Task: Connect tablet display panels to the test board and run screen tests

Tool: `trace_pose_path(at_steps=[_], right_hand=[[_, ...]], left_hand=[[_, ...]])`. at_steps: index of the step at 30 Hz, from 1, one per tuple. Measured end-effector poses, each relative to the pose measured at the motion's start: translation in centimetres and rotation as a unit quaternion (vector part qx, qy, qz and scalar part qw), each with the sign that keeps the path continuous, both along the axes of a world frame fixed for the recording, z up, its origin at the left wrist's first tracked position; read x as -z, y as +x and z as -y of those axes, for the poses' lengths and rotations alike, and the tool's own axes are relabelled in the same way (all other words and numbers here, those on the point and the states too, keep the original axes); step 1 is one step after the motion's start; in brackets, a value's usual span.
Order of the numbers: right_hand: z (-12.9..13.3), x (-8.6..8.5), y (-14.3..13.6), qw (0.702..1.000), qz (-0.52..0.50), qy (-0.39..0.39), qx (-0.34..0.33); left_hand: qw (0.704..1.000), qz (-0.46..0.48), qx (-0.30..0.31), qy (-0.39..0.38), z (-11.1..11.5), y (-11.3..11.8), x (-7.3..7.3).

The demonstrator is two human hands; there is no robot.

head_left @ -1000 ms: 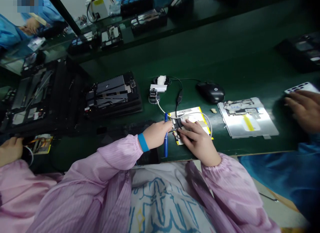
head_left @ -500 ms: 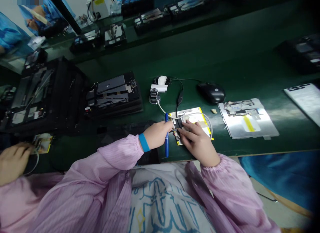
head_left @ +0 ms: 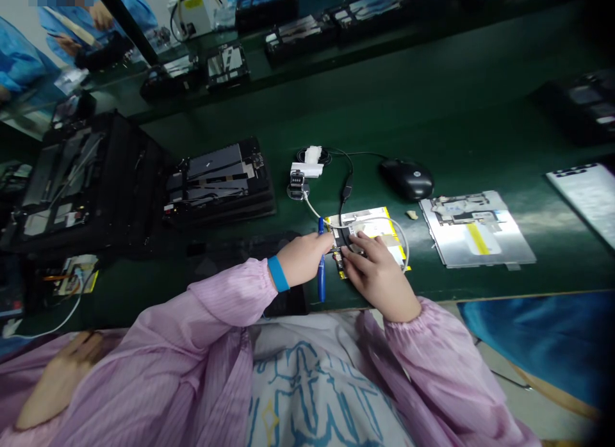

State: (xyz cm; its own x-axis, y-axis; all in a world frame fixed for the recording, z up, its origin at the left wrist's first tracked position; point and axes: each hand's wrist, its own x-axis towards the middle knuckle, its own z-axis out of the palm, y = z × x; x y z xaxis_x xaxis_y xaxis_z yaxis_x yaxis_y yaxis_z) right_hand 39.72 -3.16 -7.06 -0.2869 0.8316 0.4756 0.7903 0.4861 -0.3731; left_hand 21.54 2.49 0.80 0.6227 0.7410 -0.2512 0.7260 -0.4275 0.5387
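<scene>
My left hand (head_left: 303,256) is closed, with a blue pen (head_left: 321,284) sticking out above and below its fingers. Its fingertips meet the left edge of a circuit-board assembly (head_left: 377,216) with yellow tape along its borders. On the assembly's right part, my right hand (head_left: 382,274) lies with bent, slightly spread fingers. Those fingertips touch down beside a black cable end (head_left: 344,232); whatever lies beneath them is hidden. A white cable (head_left: 406,235) loops across the assembly to a small plug-in meter (head_left: 297,180).
A black mouse (head_left: 408,178) and a silver panel with a board (head_left: 485,242) are at right. Stacked black tablet-like housings (head_left: 221,178) stand at left, near another assembly (head_left: 79,268). A neighbour's hand (head_left: 67,370) shows at lower left. Blue-sleeved people work across the bench.
The neighbour's hand has drawn back from the left assembly, down towards the lap. My own hands look almost still; the view has shifted slightly.
</scene>
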Motion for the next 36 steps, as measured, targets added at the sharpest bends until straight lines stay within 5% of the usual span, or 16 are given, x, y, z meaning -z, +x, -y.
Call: trace_pose_path(at_steps=[13,22,36], right_hand=[[-0.6,-1.7,-0.2,0.997,0.024,-0.072,0.003],[-0.2,-0.2,0.9,0.964,-0.238,-0.119,0.029],[-0.2,0.0,0.4,0.991,-0.13,-0.042,0.015]], left_hand=[[1.0,0.014,-0.007,-0.006,0.0,0.0,0.1],[0.999,0.04,-0.013,-0.003,0.0,-0.3,0.4],[0.999,0.037,-0.012,-0.024,-0.1,-0.3,-0.1]])
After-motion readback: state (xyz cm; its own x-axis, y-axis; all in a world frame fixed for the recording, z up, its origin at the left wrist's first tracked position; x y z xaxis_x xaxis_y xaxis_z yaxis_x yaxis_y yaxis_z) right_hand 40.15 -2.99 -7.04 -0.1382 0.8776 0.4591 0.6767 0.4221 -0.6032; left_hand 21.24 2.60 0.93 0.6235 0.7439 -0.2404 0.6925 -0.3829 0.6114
